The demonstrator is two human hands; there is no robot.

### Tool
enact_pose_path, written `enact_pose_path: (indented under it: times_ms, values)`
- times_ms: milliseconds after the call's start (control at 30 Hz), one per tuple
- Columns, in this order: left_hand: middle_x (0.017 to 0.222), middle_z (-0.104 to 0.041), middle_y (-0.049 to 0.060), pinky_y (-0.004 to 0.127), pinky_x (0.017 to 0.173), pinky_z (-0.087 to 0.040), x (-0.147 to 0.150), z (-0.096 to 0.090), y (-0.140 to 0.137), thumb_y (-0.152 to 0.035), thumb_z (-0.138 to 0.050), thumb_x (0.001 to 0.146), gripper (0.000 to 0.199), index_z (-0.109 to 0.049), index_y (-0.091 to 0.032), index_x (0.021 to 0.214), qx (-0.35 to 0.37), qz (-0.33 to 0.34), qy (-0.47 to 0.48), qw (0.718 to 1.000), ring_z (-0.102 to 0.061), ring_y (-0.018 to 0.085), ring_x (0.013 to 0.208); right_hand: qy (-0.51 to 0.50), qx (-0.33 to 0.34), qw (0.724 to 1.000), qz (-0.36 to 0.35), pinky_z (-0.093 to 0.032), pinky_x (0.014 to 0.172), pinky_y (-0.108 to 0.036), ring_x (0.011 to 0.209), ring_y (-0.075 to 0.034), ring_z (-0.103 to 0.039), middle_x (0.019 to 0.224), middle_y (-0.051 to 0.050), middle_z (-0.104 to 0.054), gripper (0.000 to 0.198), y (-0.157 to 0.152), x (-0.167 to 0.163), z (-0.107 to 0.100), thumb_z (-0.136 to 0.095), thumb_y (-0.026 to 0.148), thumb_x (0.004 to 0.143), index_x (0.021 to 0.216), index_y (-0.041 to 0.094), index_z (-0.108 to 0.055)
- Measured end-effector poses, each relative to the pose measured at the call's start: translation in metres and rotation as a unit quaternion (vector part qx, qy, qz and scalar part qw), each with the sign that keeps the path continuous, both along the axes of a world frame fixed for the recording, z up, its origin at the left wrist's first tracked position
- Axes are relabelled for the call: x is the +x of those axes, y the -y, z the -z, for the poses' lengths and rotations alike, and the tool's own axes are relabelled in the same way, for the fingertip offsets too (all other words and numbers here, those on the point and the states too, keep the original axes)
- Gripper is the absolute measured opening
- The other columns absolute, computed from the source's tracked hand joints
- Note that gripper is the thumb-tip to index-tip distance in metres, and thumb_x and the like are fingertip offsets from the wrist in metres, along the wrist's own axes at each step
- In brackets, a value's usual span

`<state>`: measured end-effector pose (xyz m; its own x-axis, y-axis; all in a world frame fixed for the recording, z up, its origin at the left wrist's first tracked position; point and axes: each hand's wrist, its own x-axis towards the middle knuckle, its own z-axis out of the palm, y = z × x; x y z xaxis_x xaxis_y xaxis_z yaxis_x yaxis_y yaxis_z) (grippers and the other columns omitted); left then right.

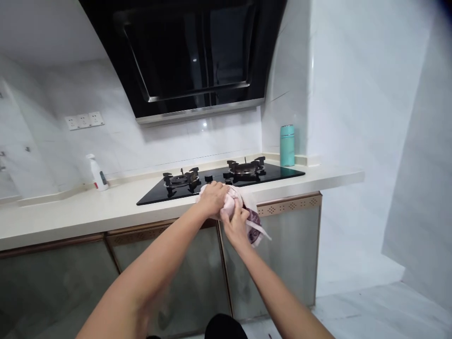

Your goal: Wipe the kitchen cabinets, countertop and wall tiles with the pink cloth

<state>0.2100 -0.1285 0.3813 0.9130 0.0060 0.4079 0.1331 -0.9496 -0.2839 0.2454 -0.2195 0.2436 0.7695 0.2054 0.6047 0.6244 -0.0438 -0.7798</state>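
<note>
A pale pink cloth with a dark purple patterned part is bunched up between my two hands, just in front of the counter's edge. My left hand grips the bundle from the left and above, fingers wrapped over it. My right hand holds it from the lower right, fingers closed on the folds. One end of the cloth hangs loose to the right of my right hand. Behind the hands lies a black glass gas hob; the cloth hides part of its front edge.
Two burners, left and right, stand up from the hob. A black range hood overhangs it. On the white counter are a white spray bottle at left and a turquoise flask at right. Cabinet doors are below.
</note>
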Motion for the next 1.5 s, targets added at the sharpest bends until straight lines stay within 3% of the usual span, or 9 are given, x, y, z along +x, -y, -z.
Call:
enact_pose_path:
  times_ms: [200,300,533,667,800,900,1067,1300,1500]
  values:
    - [0.142,-0.059,0.011,0.043,0.105,-0.043,-0.029,-0.015,-0.030,-0.022,-0.071,0.073,0.065,-0.056,-0.019,0.136,-0.161,0.028,-0.018,0.986,-0.055,0.031,0.125,0.134,-0.132,0.971,0.148,-0.044,0.091,-0.047,0.102,-0.032,-0.049,0.116,-0.014,-0.044,0.062,-0.009,0.003,-0.018,-0.053,0.052,0.091,0.145,0.023,-0.048]
    - [0.130,-0.067,0.008,0.032,0.098,-0.049,-0.030,-0.024,-0.042,-0.024,-0.067,0.075,0.056,-0.060,-0.017,0.130,-0.262,0.045,-0.020,0.964,-0.064,0.024,0.115,0.159,-0.163,0.959,0.166,-0.043,0.089,-0.043,0.102,-0.031,-0.050,0.117,-0.017,-0.049,0.065,0.001,0.013,-0.039,-0.051,0.039,0.092,0.152,0.016,-0.039]
    - [0.118,-0.072,0.006,0.030,0.094,-0.052,-0.025,-0.027,-0.057,-0.018,-0.073,0.064,0.065,-0.061,-0.014,0.128,-0.386,0.052,0.021,0.921,-0.067,0.021,0.105,0.163,-0.304,0.937,0.056,-0.040,0.091,-0.042,0.107,-0.033,-0.055,0.114,-0.021,-0.059,0.040,0.022,0.071,-0.106,-0.039,0.014,0.091,0.117,0.014,-0.069]
    - [0.113,-0.072,0.005,0.029,0.095,-0.051,-0.030,-0.019,-0.067,-0.016,-0.068,0.067,0.051,-0.065,-0.014,0.118,-0.409,0.032,0.074,0.909,-0.067,0.020,0.103,0.177,-0.322,0.927,-0.073,-0.046,0.088,-0.032,0.102,-0.025,-0.062,0.117,-0.012,-0.066,0.042,0.024,0.079,-0.123,-0.054,0.022,0.089,0.130,0.020,-0.061]
    - [0.109,-0.071,0.004,0.032,0.096,-0.050,-0.024,-0.008,-0.069,-0.019,-0.067,0.069,0.041,-0.066,-0.015,0.111,-0.400,-0.009,0.139,0.906,-0.065,0.021,0.102,0.214,-0.250,0.919,-0.216,-0.046,0.098,-0.034,0.122,-0.024,-0.056,0.145,-0.013,-0.051,0.096,0.014,0.053,-0.115,-0.070,0.039,0.080,0.160,0.024,-0.019]
    - [0.108,-0.071,0.005,0.036,0.096,-0.050,-0.019,-0.005,-0.067,-0.023,-0.066,0.073,0.037,-0.067,-0.016,0.109,-0.388,-0.030,0.157,0.908,-0.065,0.023,0.101,0.275,-0.272,0.913,-0.131,-0.039,0.105,-0.050,0.135,-0.037,-0.041,0.161,-0.017,-0.024,0.110,-0.003,0.028,-0.100,-0.083,0.047,0.070,0.159,0.031,-0.021]
    - [0.112,-0.074,0.003,0.028,0.091,-0.052,-0.039,-0.017,-0.070,-0.026,-0.069,0.075,0.046,-0.068,-0.017,0.120,-0.386,0.003,0.079,0.919,-0.067,0.019,0.101,0.374,-0.338,0.863,0.032,-0.039,0.093,-0.049,0.117,-0.038,-0.047,0.158,-0.017,-0.029,0.089,-0.021,0.016,-0.085,-0.084,0.045,0.073,0.150,0.035,-0.040]
    - [0.121,-0.071,0.011,0.044,0.108,-0.042,-0.098,-0.020,-0.085,-0.044,-0.052,0.093,0.038,-0.074,-0.018,0.111,-0.282,-0.122,0.133,0.942,-0.060,0.028,0.119,0.435,-0.291,0.852,0.004,-0.038,0.088,-0.045,0.115,-0.036,-0.045,0.146,-0.017,-0.042,0.089,-0.013,0.026,-0.078,-0.080,0.064,0.069,0.145,0.033,-0.047]
    - [0.123,-0.068,0.011,0.052,0.107,-0.038,-0.101,0.001,-0.089,-0.050,-0.047,0.095,0.041,-0.076,-0.025,0.107,-0.197,-0.238,0.133,0.942,-0.054,0.032,0.123,0.465,-0.274,0.841,-0.047,-0.042,0.076,-0.044,0.104,-0.036,-0.053,0.131,-0.017,-0.054,0.070,-0.021,0.059,-0.067,-0.068,0.068,0.078,0.139,0.036,-0.054]
